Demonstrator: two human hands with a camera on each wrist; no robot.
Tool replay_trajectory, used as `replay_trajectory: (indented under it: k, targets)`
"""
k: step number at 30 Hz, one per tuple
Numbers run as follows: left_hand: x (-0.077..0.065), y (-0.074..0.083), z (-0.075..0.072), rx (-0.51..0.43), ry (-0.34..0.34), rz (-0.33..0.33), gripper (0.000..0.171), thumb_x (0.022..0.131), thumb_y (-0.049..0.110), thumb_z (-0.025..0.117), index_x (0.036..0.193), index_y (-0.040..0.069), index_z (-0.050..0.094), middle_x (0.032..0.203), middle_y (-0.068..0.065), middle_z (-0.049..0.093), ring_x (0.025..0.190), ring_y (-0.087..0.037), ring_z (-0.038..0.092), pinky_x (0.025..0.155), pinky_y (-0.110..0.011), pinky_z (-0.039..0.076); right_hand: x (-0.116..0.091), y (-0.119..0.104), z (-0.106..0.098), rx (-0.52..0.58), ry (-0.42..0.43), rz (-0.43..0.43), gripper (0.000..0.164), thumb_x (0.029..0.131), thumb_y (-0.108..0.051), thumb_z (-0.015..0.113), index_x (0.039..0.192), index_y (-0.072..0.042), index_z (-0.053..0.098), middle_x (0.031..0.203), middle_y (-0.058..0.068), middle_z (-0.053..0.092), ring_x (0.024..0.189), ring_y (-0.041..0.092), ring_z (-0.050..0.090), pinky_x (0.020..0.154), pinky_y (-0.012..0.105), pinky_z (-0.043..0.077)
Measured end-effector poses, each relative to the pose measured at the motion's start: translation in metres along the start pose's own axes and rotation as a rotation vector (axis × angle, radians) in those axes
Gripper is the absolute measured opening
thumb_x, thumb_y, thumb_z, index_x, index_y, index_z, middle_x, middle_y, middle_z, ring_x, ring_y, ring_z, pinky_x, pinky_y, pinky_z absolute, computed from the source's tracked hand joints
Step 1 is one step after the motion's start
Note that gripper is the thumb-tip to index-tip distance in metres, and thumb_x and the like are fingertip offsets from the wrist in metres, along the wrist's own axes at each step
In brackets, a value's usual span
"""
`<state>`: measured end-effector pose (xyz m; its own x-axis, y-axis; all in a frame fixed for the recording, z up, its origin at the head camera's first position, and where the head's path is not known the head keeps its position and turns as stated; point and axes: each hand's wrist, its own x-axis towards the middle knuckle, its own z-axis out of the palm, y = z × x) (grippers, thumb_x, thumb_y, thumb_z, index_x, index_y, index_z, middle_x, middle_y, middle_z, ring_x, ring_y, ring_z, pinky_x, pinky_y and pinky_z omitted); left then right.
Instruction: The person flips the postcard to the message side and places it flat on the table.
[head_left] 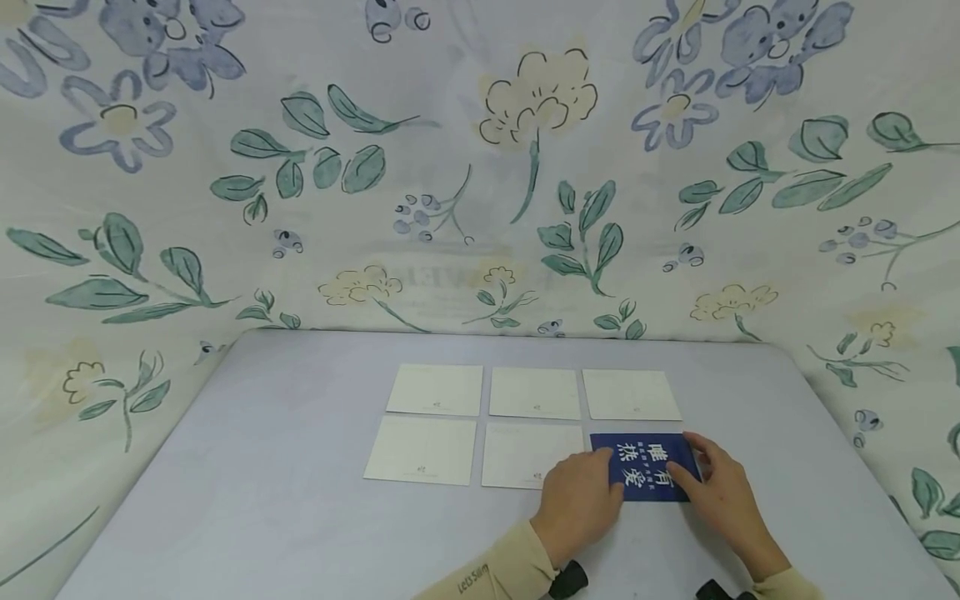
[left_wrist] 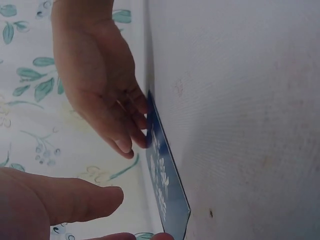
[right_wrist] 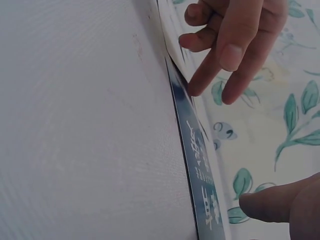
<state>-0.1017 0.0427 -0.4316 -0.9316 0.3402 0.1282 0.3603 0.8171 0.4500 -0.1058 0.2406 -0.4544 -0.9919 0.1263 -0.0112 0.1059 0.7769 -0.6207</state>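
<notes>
A blue card (head_left: pixel 637 487) with white characters lies on the table at the right end of the near row. My left hand (head_left: pixel 581 498) is at its left end, a fingertip touching the card. In the right wrist view, the left hand (right_wrist: pixel 237 37) has its index finger extended to the card and its thumb off it. The right hand (head_left: pixel 720 492) is at the opposite end. As seen from the left wrist, the right hand (left_wrist: pixel 100 85) touches the card's end with fairly straight fingers, its thumb (left_wrist: pixel 122 145) apart from the card.
Several cream cards, blank but for a small mark, lie in two rows: a far row with a right-hand card (head_left: pixel 632 394), and a near row with a left-hand card (head_left: pixel 420 450). The white table (head_left: pixel 262 467) meets a floral cloth (head_left: pixel 450 150) behind and at both sides.
</notes>
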Motion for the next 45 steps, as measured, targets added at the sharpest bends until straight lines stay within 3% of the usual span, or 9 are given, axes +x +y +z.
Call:
replay_trajectory:
  k: [10, 26, 39, 45]
  targets:
    - [-0.001, 0.001, 0.005, 0.052, 0.034, 0.023, 0.031, 0.081, 0.03, 0.068, 0.104, 0.009, 0.066, 0.088, -0.003, 0.068, 0.076, -0.014, 0.065, 0.057, -0.026, 0.049, -0.001, -0.002, 0.001, 0.0, -0.002, 0.006, 0.062, 0.088, -0.029, 0.061, 0.134, 0.006, 0.039, 0.124, 0.031, 0.048, 0.109, 0.041, 0.049, 0.085, 0.054, 0.044]
    - [-0.002, -0.001, 0.008, -0.088, 0.004, 0.0, 0.035, 0.081, 0.028, 0.066, 0.111, 0.011, 0.066, 0.104, -0.004, 0.066, 0.093, -0.014, 0.063, 0.073, -0.028, 0.051, 0.001, 0.001, 0.005, 0.076, 0.038, 0.097, 0.055, 0.091, -0.022, 0.056, 0.136, 0.002, 0.036, 0.133, 0.026, 0.042, 0.114, 0.038, 0.044, 0.092, 0.052, 0.039]
    - [0.0, -0.002, 0.01, -0.081, 0.054, 0.0, 0.033, 0.082, 0.029, 0.065, 0.11, 0.013, 0.067, 0.117, -0.009, 0.06, 0.104, -0.02, 0.057, 0.081, -0.031, 0.05, -0.001, 0.001, 0.008, 0.113, 0.11, 0.141, 0.051, 0.091, -0.019, 0.056, 0.134, 0.001, 0.039, 0.123, 0.026, 0.047, 0.107, 0.036, 0.047, 0.086, 0.05, 0.042]
    - [0.001, -0.003, 0.009, -0.098, 0.068, -0.012, 0.032, 0.082, 0.028, 0.066, 0.11, 0.012, 0.067, 0.117, -0.009, 0.059, 0.106, -0.02, 0.056, 0.083, -0.031, 0.049, 0.002, 0.0, 0.013, 0.131, 0.193, 0.155, 0.048, 0.09, -0.013, 0.056, 0.134, -0.001, 0.041, 0.129, 0.024, 0.046, 0.108, 0.035, 0.046, 0.088, 0.049, 0.042]
